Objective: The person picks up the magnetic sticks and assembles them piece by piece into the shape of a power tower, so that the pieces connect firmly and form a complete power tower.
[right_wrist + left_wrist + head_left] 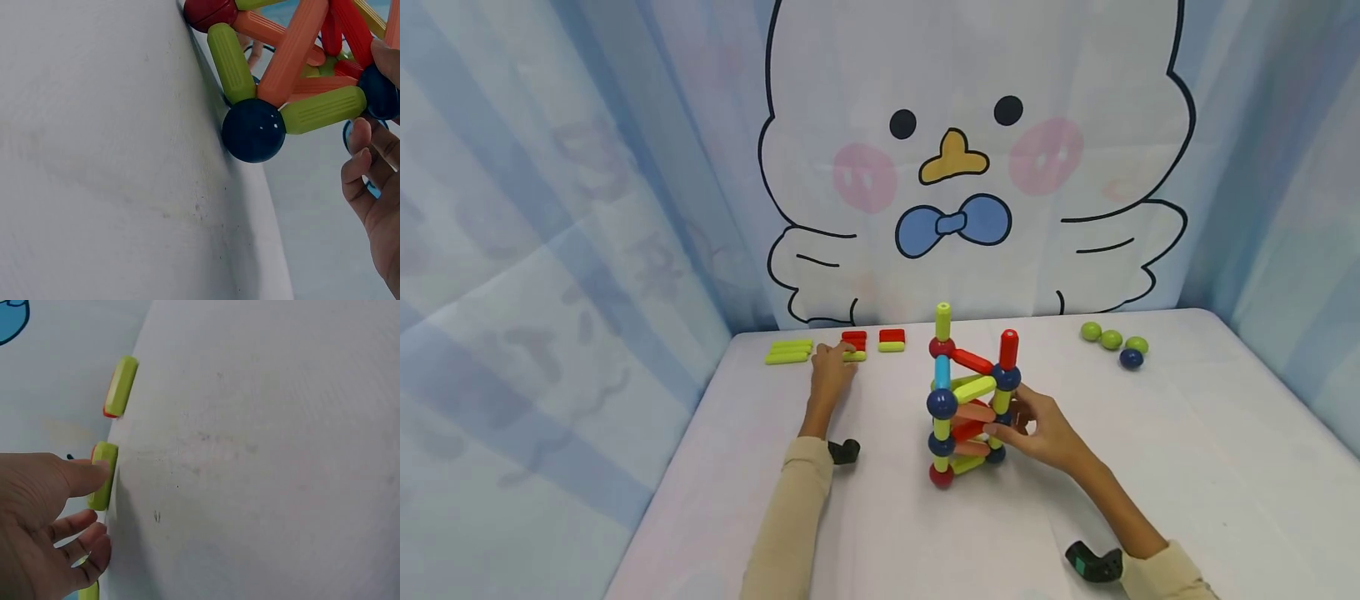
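Note:
A tower of magnetic building sticks and balls [942, 404] stands upright on the table. Its sticks are yellow-green, red, orange and light blue; its balls are navy and dark red. My right hand [1048, 433] holds the tower's right side, with thumb and fingers about a navy ball [379, 92] in the right wrist view. At the back left, my left hand [832, 375] is at a small group of sticks. Its thumb lies on a yellow-green stick [105, 478], the index finger behind it; red sticks [853, 336] lie just beyond. The other left fingers are bent below.
Left of that hand lie several yellow-green sticks [788, 352]. To its right is a red and yellow-green group [892, 340]. Green balls [1111, 338] and a navy ball [1131, 359] rest at the back right. A patterned curtain [955, 275] hangs behind the table.

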The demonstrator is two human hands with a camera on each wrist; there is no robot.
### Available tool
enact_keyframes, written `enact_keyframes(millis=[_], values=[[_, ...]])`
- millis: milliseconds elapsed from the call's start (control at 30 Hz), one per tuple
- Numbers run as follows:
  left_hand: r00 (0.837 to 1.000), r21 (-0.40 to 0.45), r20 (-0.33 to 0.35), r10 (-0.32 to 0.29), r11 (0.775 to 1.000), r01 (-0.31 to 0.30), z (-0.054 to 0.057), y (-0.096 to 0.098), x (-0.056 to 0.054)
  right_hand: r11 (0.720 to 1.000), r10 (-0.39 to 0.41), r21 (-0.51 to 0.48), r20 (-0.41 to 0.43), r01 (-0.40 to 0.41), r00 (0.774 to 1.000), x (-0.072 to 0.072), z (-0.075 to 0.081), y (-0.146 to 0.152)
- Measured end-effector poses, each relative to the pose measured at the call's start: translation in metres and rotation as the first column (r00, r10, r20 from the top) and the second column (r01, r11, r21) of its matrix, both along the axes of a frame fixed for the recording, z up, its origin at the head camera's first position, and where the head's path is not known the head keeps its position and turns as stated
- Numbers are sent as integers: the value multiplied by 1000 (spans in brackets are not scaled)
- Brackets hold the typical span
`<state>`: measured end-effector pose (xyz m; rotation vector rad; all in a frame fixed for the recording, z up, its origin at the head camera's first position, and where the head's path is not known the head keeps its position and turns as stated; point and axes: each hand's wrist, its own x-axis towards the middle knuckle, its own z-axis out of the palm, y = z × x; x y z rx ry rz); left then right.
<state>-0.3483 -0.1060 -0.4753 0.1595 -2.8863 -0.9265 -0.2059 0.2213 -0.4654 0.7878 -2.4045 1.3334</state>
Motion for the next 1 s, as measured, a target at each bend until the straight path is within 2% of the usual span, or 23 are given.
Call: enact_keyframes(millis=[100, 167, 267, 333, 400, 467, 500, 533, 567, 633, 667, 767, 833, 900, 1000], values=[[999, -43, 40, -2, 999, 4, 1, 1, -1, 1000, -21, -1, -23, 21, 1000, 0, 1, -2], [998, -101, 58, -10, 995, 16, 3, 2, -2, 998, -59, 5, -49, 59, 997, -1, 2, -4], [995, -213, 87, -50, 975, 68, 6, 5, -1, 989, -147, 14, -100, 149, 984, -2, 2, -5], [991, -249, 100, -89, 962, 111, 9, 7, 0, 976, -212, 22, -133, 217, 968, -3, 1, -6], [986, -191, 95, -135, 970, 151, 13, 11, 3, 964, -257, 27, -156, 264, 954, -3, 0, -5], [978, -52, 67, -197, 978, 200, 20, 14, 8, 958, -278, 32, -166, 286, 946, -3, -1, -6], [973, 29, 40, -229, 973, 228, 25, 17, 12, 957, -280, 33, -165, 289, 946, -3, -1, -6], [965, 113, 10, -264, 959, 261, 31, 19, 16, 956, -281, 36, -165, 290, 946, -3, -2, -6], [953, 197, -19, -301, 934, 299, 38, 22, 20, 956, -281, 38, -163, 290, 946, -3, -2, -6], [921, 330, -91, -379, 861, 387, 53, 28, 30, 957, -279, 39, -161, 288, 947, -2, -2, -6], [903, 377, -128, -410, 822, 426, 61, 31, 36, 957, -279, 40, -161, 288, 947, -2, -3, -6], [849, 515, -228, -478, 680, 521, 84, 41, 53, 957, -276, 41, -168, 286, 946, -2, -3, -6], [816, 552, -294, -497, 609, 570, 98, 47, 65, 957, -275, 45, -176, 287, 945, -2, -3, -6], [786, 567, -353, -508, 552, 611, 109, 52, 76, 957, -275, 48, -179, 288, 945, -2, -3, -5], [747, 542, -412, -522, 519, 662, 121, 58, 89, 956, -276, 53, -176, 289, 945, -1, -2, -5]])
